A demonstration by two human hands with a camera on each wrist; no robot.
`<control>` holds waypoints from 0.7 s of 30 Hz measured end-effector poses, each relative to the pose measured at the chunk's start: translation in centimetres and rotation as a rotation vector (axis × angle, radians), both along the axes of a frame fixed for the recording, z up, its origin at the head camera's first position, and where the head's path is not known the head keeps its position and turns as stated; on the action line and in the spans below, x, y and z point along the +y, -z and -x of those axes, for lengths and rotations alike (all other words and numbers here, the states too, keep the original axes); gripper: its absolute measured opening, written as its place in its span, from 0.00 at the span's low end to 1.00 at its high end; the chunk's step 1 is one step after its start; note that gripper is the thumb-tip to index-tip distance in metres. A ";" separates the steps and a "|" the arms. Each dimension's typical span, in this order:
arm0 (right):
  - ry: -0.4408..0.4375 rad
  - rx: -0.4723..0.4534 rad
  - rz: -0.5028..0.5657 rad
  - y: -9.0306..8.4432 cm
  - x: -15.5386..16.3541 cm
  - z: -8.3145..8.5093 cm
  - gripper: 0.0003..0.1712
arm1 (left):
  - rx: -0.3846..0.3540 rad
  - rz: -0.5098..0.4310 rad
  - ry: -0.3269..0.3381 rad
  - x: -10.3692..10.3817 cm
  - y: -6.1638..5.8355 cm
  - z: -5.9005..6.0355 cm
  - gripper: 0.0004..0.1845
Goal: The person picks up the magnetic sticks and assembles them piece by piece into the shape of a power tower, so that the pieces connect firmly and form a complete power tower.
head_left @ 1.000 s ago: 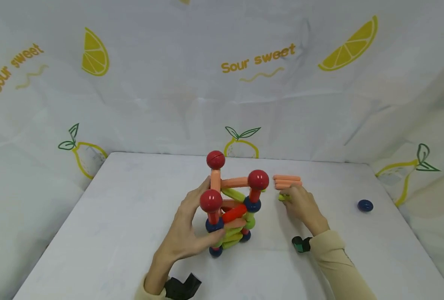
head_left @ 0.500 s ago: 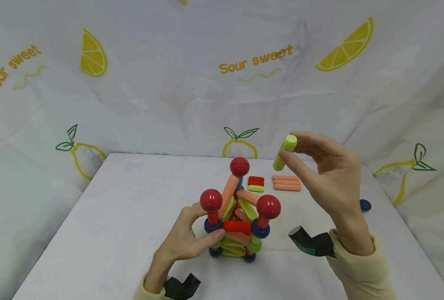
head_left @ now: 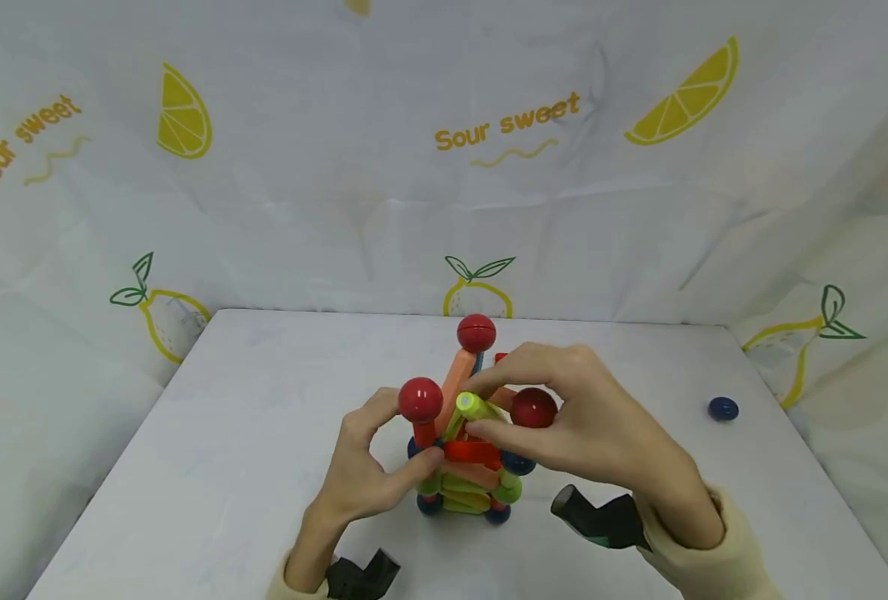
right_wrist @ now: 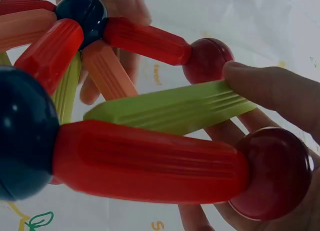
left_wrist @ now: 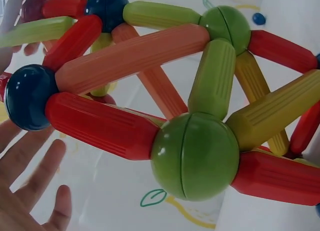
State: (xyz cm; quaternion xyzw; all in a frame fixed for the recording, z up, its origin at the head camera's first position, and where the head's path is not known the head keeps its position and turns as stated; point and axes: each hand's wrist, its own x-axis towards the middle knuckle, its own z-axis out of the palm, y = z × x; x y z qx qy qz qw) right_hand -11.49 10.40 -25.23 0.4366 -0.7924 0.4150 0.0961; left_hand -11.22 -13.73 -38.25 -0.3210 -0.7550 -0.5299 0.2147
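Note:
A tower of magnetic building sticks and balls (head_left: 471,452) stands on the table, its three red balls topmost. My left hand (head_left: 372,462) holds its left side, thumb by a dark blue ball (right_wrist: 82,18) and fingers reaching behind. Between the thumb and fingers of my right hand (head_left: 586,417) I pinch a yellow-green magnetic stick (head_left: 474,407). That stick lies slanted among the upper red balls, behind a red upright stick (right_wrist: 150,161) in the right wrist view. Green balls (left_wrist: 195,156) join the lower sticks.
A dark blue ball (head_left: 723,408) lies apart on the right of the white table (head_left: 249,433). A bit of red stick (head_left: 500,357) shows behind my right hand, which hides the other loose sticks. A lemon-print cloth (head_left: 324,208) hangs behind.
My right hand has picked the yellow-green stick off the table, raised it and brought it left to the tower's top. The tower has turned in my left hand's hold.

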 end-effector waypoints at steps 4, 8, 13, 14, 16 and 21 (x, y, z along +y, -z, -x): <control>-0.041 -0.010 -0.070 0.2 -0.1 0.1 0.18 | 0.058 -0.065 -0.055 0.0 -0.2 -0.1 0.24; -0.056 -0.002 -0.113 0.3 -0.5 0.2 0.17 | 0.127 -0.117 -0.072 0.1 -0.5 -0.1 0.23; -0.032 0.050 -0.145 0.6 -0.8 0.2 0.14 | 0.164 -0.148 -0.052 0.3 -0.9 -0.3 0.18; -0.026 0.058 -0.152 0.6 -0.9 0.1 0.13 | 0.169 -0.149 -0.049 0.3 -0.9 -0.3 0.17; -0.016 0.075 -0.163 0.6 -0.9 0.1 0.12 | 0.180 -0.150 -0.050 0.4 -0.9 -0.3 0.18; 0.018 0.100 -0.189 0.5 -1.0 -0.1 0.13 | 0.204 -0.156 -0.048 0.5 -1.1 -0.5 0.21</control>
